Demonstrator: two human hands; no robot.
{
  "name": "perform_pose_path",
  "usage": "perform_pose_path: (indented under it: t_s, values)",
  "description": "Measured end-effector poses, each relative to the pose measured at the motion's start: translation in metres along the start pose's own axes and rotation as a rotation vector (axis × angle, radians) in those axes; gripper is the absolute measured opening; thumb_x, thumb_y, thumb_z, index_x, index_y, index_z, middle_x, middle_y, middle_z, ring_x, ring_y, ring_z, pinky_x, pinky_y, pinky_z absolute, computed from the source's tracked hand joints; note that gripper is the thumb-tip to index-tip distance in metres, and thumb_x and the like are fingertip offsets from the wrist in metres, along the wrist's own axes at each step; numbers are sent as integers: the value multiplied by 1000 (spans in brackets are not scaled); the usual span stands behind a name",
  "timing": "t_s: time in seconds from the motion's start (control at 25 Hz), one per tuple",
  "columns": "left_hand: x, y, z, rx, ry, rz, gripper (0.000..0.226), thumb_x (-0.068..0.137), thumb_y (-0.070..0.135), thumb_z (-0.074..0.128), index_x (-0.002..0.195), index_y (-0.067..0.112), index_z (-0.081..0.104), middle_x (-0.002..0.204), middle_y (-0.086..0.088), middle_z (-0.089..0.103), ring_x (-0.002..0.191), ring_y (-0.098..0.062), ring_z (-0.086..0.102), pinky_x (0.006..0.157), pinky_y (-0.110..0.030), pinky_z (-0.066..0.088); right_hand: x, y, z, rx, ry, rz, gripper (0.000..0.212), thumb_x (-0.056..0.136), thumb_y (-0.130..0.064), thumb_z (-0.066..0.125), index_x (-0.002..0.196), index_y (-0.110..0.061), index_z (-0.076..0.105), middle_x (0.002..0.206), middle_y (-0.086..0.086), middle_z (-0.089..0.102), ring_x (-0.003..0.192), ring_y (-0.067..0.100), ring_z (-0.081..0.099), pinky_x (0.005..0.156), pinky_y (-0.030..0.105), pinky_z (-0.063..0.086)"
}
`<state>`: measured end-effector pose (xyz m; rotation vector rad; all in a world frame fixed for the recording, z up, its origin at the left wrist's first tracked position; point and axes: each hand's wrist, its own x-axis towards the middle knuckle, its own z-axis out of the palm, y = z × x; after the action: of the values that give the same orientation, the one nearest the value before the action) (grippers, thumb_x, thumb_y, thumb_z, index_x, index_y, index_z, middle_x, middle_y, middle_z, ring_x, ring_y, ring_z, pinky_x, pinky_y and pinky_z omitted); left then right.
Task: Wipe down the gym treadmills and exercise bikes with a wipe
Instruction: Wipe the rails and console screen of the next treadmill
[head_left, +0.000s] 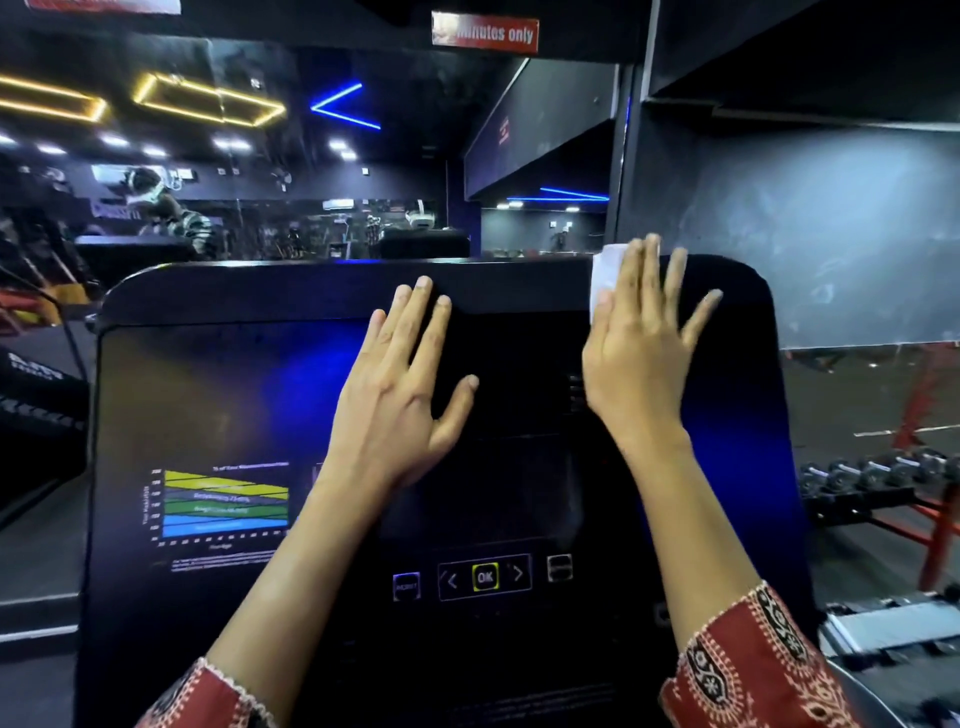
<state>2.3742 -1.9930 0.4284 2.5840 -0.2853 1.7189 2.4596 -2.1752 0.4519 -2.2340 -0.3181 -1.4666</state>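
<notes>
Hands flat on the big black glossy treadmill console (208, 395).
Right hand (636, 358) pressed a white wipe (603, 275) to its top edge — left hand (400, 395) lay spread, fingers straight.

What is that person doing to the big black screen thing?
A person is cleaning a gym machine's glossy black console panel. Their right hand presses a small white wipe flat against its upper right part. Their left hand rests flat near the top middle, holding nothing.
</notes>
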Motion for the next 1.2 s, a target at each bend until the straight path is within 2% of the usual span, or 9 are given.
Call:
perform_pose_path:
  t_s: [0.16,0.2,0.36,0.56,0.64,0.8,0.96,1.08,1.2]
  values:
    - [10,25,14,1,0,4,64,89,38,45,139,-4,42,149,-21,32,139,-35,29,115,-35,12,-11,11,-2,21,-60,-265,55,101,-29,21,151,-4,18,159,11,16,148,23,8,116,46,-10]
    - [13,34,18,-4,-5,11,65,89,38,44,139,-3,42,149,-21,32,139,-34,28,115,-35,12,-7,25,-4,8,-43,-251,55,101,-29,20,151,-5,18,159,10,16,147,22,8,116,46,-10]
    - [18,63,32,-25,-41,63,64,89,37,45,139,-3,42,149,-22,32,139,-34,29,115,-37,15,-10,75,-13,73,-10,118,58,100,-30,17,150,-1,13,159,15,8,148,28,1,116,49,-7]
    - [27,91,49,-18,-48,82,65,88,37,45,138,-3,43,149,-22,32,138,-35,29,114,-38,16,-2,66,-7,118,-55,-262,54,100,-26,22,150,-5,20,158,11,18,147,23,9,117,44,-4]
    - [31,100,54,-17,-46,84,65,88,38,45,138,-3,43,149,-22,33,138,-35,29,114,-37,16,19,83,-8,140,-19,-221,52,100,-24,24,149,-4,26,157,12,23,146,26,15,118,43,0]
    - [32,112,61,-19,-25,66,63,89,37,45,139,-2,43,150,-22,32,139,-34,27,115,-34,11,13,109,-11,217,79,35,49,97,-6,40,144,4,33,155,25,19,145,37,13,119,45,4]
    - [29,116,62,-10,-22,60,62,90,37,45,138,-2,44,150,-21,32,139,-34,28,115,-35,13,-5,111,-9,313,150,-68,46,88,12,49,134,9,47,138,27,46,133,38,42,114,51,28]
    - [26,115,59,-19,-32,57,62,90,37,45,139,-1,44,150,-19,32,139,-32,28,115,-35,14,-9,105,-11,322,125,-112,43,95,-1,44,138,7,42,142,23,45,137,35,38,115,46,27]
    - [17,112,56,-27,-39,48,62,90,38,45,139,0,43,151,-18,32,140,-30,27,115,-34,13,-34,90,-17,311,4,-310,47,99,-15,38,142,4,38,149,19,37,142,30,29,118,41,19]
